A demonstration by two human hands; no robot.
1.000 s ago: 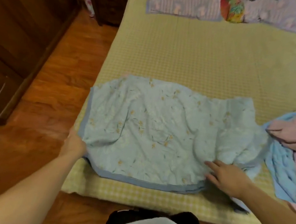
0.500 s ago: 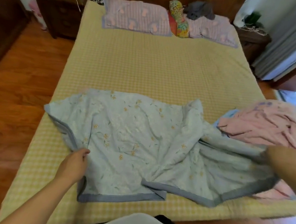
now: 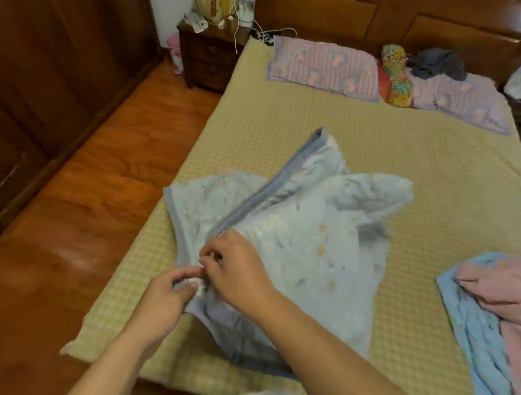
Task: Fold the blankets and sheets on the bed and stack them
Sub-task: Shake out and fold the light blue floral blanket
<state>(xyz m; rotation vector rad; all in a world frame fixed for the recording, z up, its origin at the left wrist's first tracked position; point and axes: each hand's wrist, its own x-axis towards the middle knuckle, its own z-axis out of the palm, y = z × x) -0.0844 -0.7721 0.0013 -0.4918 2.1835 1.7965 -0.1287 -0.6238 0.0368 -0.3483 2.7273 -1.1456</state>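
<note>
Yellow checked bed cover (image 3: 384, 152) now carries the pale blue floral quilted blanket (image 3: 305, 249) doubled over — half a second ago it lay spread wide. Both hands have met at its near-left corner: the left hand (image 3: 167, 296) and right hand (image 3: 236, 268) each pinch the grey-bordered edge.
</note>
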